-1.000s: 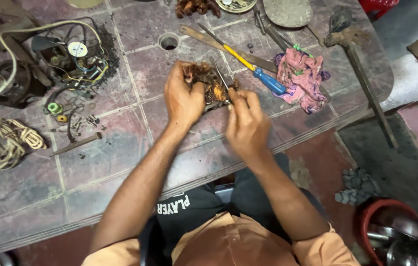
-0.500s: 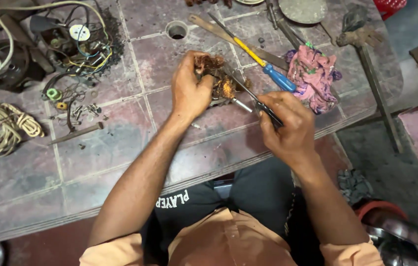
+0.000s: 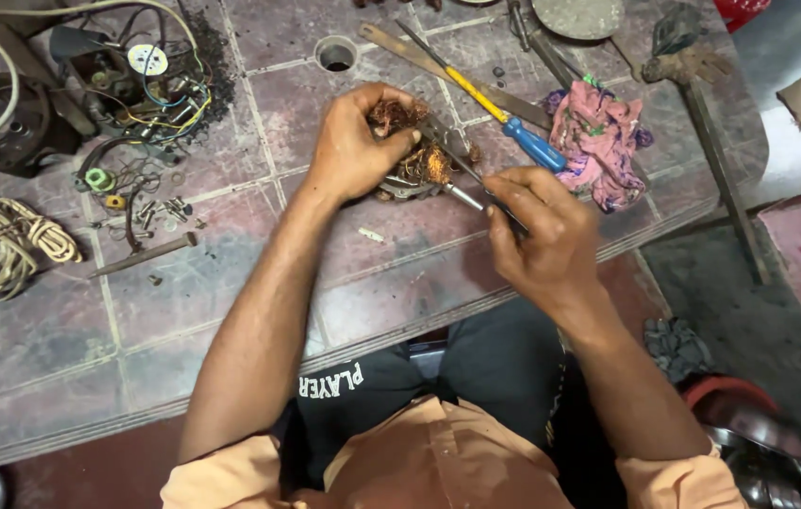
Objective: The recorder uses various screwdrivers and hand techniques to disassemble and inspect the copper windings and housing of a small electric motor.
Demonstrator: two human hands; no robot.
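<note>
Since half a second ago our right hand (image 3: 542,240) has drawn slightly back toward us, pulling the thin metal tool (image 3: 462,170) along its own length. From the head view, our left hand (image 3: 355,141) is closed over the copper coil (image 3: 410,151), pinning it to the table (image 3: 231,283). The coil lies just ahead-left of the right hand, which grips the tool's near end, its long axis slanting from that hand up into the coil.

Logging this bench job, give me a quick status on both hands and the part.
Left hand gripping copper coil on table. Right hand holding thin metal tool against it. Blue-handled screwdriver and pink rag lie close behind.
</note>
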